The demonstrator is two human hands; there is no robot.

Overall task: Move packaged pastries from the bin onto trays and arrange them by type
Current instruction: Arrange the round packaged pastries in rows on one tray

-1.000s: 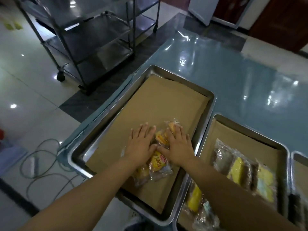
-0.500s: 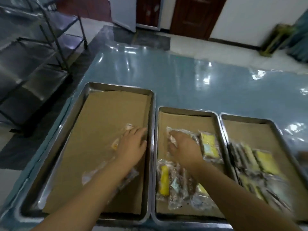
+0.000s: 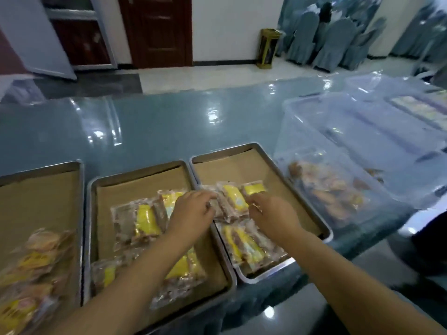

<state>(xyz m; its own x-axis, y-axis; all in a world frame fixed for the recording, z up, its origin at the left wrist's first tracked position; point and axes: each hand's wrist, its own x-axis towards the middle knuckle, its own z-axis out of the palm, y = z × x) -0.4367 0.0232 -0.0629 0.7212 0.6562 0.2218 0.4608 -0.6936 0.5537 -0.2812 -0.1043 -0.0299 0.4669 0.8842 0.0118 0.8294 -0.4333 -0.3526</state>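
Three paper-lined metal trays sit side by side on the blue table: the left tray (image 3: 81, 213), the middle tray (image 3: 135, 171) and the right tray (image 3: 301, 197). Each holds clear packets of pastries. My left hand (image 3: 193, 211) and my right hand (image 3: 273, 213) meet over the right tray. Their fingertips pinch the two ends of a yellow-and-brown packaged pastry (image 3: 233, 199). More of the same packets (image 3: 244, 245) lie nearer me in that tray. The clear plastic bin (image 3: 314, 131) stands to the right, with orange-brown pastries (image 3: 326, 192) at its bottom.
A second clear container (image 3: 411, 110) lies behind the bin at the far right. Beyond the table are a tiled floor, a gold waste bin (image 3: 267, 48), dark wooden doors and a group of covered chairs (image 3: 338, 39). The table's front edge runs just under the trays.
The view has swung right, bringing the bin into sight. My hands left the left and middle trays and now both hold a packet over the right tray.
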